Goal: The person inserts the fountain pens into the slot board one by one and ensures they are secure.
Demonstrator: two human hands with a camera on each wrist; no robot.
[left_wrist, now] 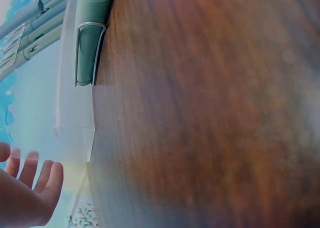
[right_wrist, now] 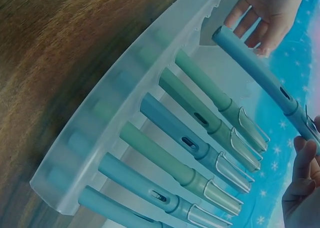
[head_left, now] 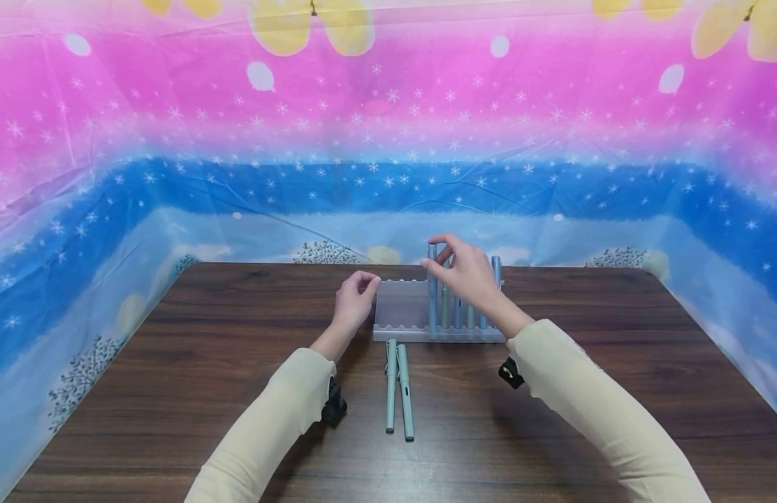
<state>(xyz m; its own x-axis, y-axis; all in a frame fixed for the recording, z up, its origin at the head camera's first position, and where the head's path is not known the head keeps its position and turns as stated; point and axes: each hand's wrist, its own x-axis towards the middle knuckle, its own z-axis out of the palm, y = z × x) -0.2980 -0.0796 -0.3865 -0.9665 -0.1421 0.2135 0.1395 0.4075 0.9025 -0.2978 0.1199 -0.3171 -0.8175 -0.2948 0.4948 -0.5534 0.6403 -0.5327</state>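
A clear frosted pen rack point(head_left: 401, 304) with notched edges stands on the table. My left hand point(head_left: 353, 300) pinches its upper left corner; in the left wrist view the left hand's fingers point(left_wrist: 50, 180) lie by the panel's edge. Between thumb and fingers my right hand point(head_left: 467, 272) holds a blue pen point(right_wrist: 255, 70) near its clipped cap, upright in the head view. The right wrist view shows this pen's lower end apart from the rack's front ledge. Several blue and green pens point(right_wrist: 172, 138) lean side by side in the rack's right part.
Two green pens point(head_left: 390, 391) lie side by side on the brown wooden table point(head_left: 237, 349), in front of the rack. A patterned pink and blue cloth point(head_left: 388, 140) surrounds the table's back and sides. Each wrist carries a small black camera point(head_left: 334, 404).
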